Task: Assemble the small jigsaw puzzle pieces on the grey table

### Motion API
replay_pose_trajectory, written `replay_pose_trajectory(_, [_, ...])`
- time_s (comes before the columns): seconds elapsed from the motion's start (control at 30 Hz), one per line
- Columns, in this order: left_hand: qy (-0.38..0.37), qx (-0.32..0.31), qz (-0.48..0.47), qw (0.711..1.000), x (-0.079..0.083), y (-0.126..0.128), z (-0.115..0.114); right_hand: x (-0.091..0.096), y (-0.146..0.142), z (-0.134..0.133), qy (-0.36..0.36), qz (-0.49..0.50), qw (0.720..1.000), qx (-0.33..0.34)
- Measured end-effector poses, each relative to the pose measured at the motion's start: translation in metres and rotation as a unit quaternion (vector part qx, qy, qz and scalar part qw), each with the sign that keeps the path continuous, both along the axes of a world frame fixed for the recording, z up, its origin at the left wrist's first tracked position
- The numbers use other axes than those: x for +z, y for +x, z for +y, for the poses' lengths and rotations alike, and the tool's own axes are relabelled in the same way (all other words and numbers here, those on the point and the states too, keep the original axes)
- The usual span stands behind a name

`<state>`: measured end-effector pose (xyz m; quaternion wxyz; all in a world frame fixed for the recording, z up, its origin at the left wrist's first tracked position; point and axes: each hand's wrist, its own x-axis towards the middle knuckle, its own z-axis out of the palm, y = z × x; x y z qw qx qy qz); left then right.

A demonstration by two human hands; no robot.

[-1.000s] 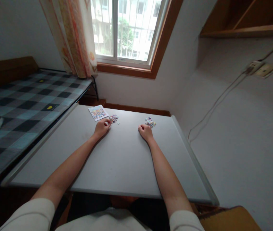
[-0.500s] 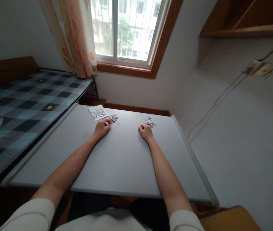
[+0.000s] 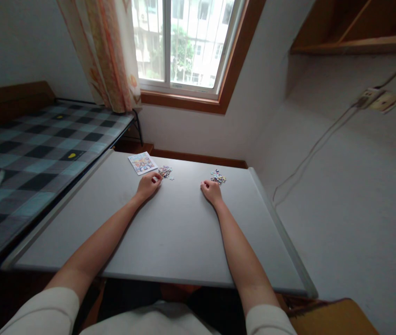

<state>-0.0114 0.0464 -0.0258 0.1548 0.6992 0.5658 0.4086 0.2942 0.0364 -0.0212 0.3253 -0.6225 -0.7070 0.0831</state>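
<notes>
Two small piles of colourful jigsaw puzzle pieces lie toward the far side of the grey table. My left hand [image 3: 149, 184] rests on the tabletop, its fingers curled in at the near edge of the left pile [image 3: 165, 171]. Whether a piece is between those fingertips is too small to make out. One loose puzzle piece [image 3: 172, 178] lies just right of that pile. My right hand [image 3: 212, 191] is closed in a loose fist just in front of the right pile [image 3: 218, 177]; the inside of the fist is hidden. Behind my left hand lies a square picture card [image 3: 142, 163].
The light grey table [image 3: 170, 232] has raised rims at its left and right ends. A bed with a checked cover [image 3: 44, 139] stands along the left. A window with a curtain [image 3: 103, 56] is ahead. Cables [image 3: 318, 139] hang on the right wall below a wooden shelf [image 3: 358, 44].
</notes>
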Motion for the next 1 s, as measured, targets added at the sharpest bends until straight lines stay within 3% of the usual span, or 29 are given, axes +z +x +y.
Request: replay_pose_trajectory(1.0, [-0.004,-0.006,-0.002,1.000,-0.0005,-0.0001,0.0007,-0.0008,0.0000,0.0011,-0.011,-0.004,1.000,-0.003])
